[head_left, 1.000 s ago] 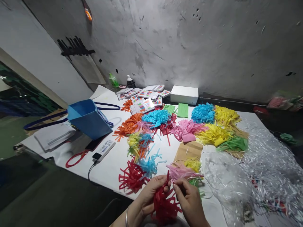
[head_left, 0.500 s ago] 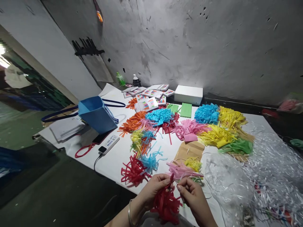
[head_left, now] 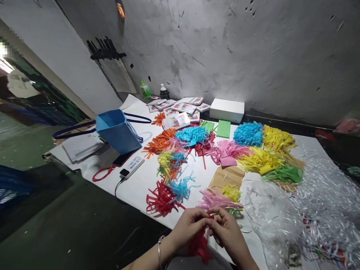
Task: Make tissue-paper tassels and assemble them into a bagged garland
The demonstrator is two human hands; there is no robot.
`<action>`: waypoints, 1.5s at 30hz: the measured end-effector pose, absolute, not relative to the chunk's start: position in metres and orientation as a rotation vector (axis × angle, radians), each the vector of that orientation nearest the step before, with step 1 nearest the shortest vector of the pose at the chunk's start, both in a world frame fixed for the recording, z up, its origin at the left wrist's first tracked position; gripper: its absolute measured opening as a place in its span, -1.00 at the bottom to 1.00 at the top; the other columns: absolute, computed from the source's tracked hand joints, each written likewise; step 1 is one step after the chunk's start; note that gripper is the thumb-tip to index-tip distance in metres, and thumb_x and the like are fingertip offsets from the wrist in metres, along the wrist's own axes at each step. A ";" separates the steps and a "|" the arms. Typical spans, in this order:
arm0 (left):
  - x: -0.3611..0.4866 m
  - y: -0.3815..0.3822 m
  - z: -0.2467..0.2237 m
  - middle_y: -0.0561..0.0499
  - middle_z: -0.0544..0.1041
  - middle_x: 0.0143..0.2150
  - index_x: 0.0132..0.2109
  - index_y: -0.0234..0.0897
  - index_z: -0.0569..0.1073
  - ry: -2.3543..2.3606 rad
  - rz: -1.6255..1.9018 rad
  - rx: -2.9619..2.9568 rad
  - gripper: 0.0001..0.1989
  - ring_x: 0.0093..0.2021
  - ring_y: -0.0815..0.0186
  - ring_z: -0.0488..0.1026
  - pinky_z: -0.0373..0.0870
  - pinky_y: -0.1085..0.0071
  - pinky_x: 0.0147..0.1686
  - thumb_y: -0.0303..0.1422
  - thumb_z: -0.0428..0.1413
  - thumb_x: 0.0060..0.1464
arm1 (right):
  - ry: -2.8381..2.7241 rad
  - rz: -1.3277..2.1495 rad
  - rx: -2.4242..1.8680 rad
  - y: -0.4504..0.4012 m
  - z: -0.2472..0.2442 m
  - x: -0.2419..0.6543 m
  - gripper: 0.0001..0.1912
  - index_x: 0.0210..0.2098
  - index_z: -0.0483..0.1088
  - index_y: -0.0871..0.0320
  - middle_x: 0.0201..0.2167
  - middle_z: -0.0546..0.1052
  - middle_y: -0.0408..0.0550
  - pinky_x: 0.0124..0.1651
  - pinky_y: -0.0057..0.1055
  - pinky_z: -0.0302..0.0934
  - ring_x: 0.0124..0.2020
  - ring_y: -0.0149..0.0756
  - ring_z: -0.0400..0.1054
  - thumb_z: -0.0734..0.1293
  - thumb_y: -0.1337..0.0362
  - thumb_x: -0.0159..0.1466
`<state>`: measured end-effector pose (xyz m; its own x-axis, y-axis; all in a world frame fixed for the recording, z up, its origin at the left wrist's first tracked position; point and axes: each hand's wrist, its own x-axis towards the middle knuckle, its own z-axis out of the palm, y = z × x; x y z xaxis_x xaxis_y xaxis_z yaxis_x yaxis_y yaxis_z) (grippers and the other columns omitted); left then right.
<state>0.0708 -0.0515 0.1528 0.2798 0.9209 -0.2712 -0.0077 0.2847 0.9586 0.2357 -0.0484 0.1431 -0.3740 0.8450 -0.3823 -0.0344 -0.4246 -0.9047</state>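
Note:
My left hand [head_left: 191, 224], with a bangle at the wrist, pinches the top of a red paper tassel [head_left: 199, 247]. The fringed strips hang down below the fingers, above the near edge of the table. My right hand [head_left: 225, 227] is closed too, its thumb and fingertips meeting the left ones at the tassel's top. A thin pale strand shows by the fingers, partly hidden. Just beyond the hands lie a pink tassel [head_left: 210, 198] and a yellow tassel [head_left: 231, 192]. Left of them rest another red tassel [head_left: 160, 198] and a light blue tassel [head_left: 181, 186].
More fringed paper, including a yellow bundle [head_left: 261, 160], lies across the white table [head_left: 157, 176]. Crumpled clear plastic [head_left: 270, 206] and shiny strips [head_left: 323, 198] cover the right side. A blue bag [head_left: 118, 131], power bank [head_left: 132, 167] and white box [head_left: 227, 110] stand farther back.
My hands have come together at the tassel's top; they were slightly apart before. The red tassel hangs lower and is more covered by the fingers. The view has shifted slightly.

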 end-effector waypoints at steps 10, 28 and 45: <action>0.074 -0.047 0.127 0.03 0.46 -0.46 -0.44 -0.34 0.52 1.131 1.122 0.795 -0.66 -0.39 0.33 0.37 0.28 0.44 -0.30 -0.10 0.26 -0.09 | -1.892 1.138 -1.338 -0.054 0.111 0.230 -0.66 -0.33 0.43 0.13 -0.45 0.53 -0.07 -0.35 -0.44 0.23 -0.42 -0.28 0.42 0.14 0.09 0.34; 0.040 -0.025 0.119 -0.05 0.46 -0.26 -0.36 -0.27 0.52 1.345 1.246 1.253 -0.73 -0.19 0.24 0.41 0.34 0.36 -0.13 -0.18 0.09 0.16 | -2.106 0.870 -1.218 -0.003 0.118 0.210 -0.66 -0.03 0.41 0.12 -0.19 0.55 0.03 -0.12 -0.33 0.30 -0.16 -0.21 0.44 0.12 0.15 0.36; -0.011 0.035 0.103 -0.11 0.51 -0.06 -0.16 -0.23 0.48 1.805 0.861 1.749 -0.82 0.06 0.16 0.35 0.19 0.18 0.11 -0.38 -0.01 0.19 | -1.756 0.979 -1.480 -0.021 0.094 0.210 -0.53 -0.37 0.43 0.15 -0.48 0.52 -0.03 -0.33 -0.44 0.29 -0.43 -0.25 0.42 0.09 -0.04 0.35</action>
